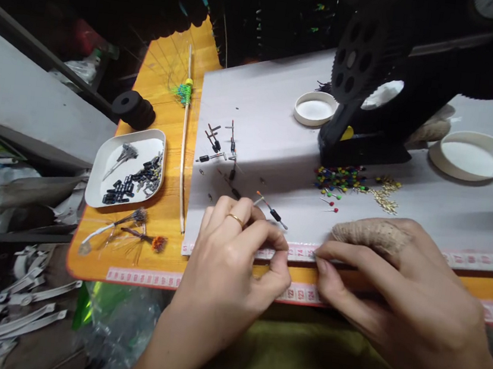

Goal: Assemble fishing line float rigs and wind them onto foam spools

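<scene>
My left hand [240, 255], with a ring on one finger, is over the front edge of the white board [279, 135]. Its thumb and forefinger are pinched together, and whatever they hold is too small to make out. Close by on the right, my right hand [395, 286] also pinches thumb and forefinger, with a tiny dark speck at the tips. A beige wrapping [370, 235] covers one of its fingers. Just beyond my left hand lies a thin piece with a black barrel and orange tip [275, 214]. Several similar pieces [214, 144] lie farther left.
Pins with coloured heads [339, 179] and small gold parts [384, 195] lie below a black machine [373, 104]. A white tray [94, 181] of black and grey parts stands left, near black spools [134, 109]. Measuring tape [145, 278] runs along the table edge. Round white lids [468, 173] stand right.
</scene>
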`<state>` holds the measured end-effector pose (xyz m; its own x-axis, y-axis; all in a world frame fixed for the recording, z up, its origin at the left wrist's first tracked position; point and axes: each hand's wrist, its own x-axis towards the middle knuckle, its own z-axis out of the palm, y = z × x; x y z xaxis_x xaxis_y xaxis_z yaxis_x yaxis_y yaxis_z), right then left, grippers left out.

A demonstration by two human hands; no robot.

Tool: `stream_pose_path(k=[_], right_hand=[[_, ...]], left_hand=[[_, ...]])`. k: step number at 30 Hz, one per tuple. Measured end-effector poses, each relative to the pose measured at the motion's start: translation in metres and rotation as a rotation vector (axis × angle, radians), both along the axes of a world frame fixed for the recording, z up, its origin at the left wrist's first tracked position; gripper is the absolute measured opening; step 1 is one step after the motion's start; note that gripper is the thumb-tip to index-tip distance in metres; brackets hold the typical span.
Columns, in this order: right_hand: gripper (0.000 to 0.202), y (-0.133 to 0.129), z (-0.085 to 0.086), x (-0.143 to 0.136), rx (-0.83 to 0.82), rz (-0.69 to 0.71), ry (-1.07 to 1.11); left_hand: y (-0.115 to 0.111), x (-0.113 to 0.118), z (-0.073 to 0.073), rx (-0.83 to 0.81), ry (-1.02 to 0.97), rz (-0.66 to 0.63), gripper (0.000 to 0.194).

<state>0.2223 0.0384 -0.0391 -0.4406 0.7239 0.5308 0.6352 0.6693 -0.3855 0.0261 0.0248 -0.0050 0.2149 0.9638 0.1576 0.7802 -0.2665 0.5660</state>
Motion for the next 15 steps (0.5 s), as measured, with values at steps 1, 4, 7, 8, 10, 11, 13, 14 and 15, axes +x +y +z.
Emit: stream_pose_path(k=[1, 4, 7, 8, 10, 11, 13, 14, 15], right_hand=[[0.004, 0.000, 0.000, -0.001, 0.002, -0.005, -0.001], [0.005, 0.000, 0.000, -0.002, 0.009, -0.022, -0.009], [0.005, -0.001, 0.000, -0.001, 0.005, -0.036, -0.028], [0.005, -0.002, 0.000, -0.001, 0.004, -0.043, -0.033], [0.007, -0.002, 0.001, 0.001, 0.004, -0.055, -0.035], [0.008, -0.002, 0.001, 0.001, 0.008, -0.059, -0.031], [0.011, -0.002, 0.002, 0.003, 0.014, -0.074, -0.027], [0.012, -0.003, 0.002, 0.004, 0.014, -0.085, -0.029], [0.012, -0.003, 0.003, 0.005, 0.009, -0.096, -0.033]], left_hand=[[0.000, 0.000, 0.000, 0.004, 0.004, 0.003, 0.010], [-0.001, 0.000, -0.003, 0.025, 0.017, 0.023, 0.009], [-0.001, 0.001, -0.007, 0.046, 0.011, 0.028, 0.008], [-0.001, 0.001, -0.008, 0.058, 0.009, 0.023, 0.009], [-0.001, 0.001, -0.009, 0.091, 0.011, 0.010, 0.011], [-0.001, 0.001, -0.010, 0.110, 0.013, 0.004, 0.012], [-0.001, 0.002, -0.010, 0.140, 0.016, 0.001, 0.013], [-0.001, 0.002, -0.010, 0.151, 0.015, 0.001, 0.013], [-0.001, 0.002, -0.010, 0.159, 0.012, 0.000, 0.013]])
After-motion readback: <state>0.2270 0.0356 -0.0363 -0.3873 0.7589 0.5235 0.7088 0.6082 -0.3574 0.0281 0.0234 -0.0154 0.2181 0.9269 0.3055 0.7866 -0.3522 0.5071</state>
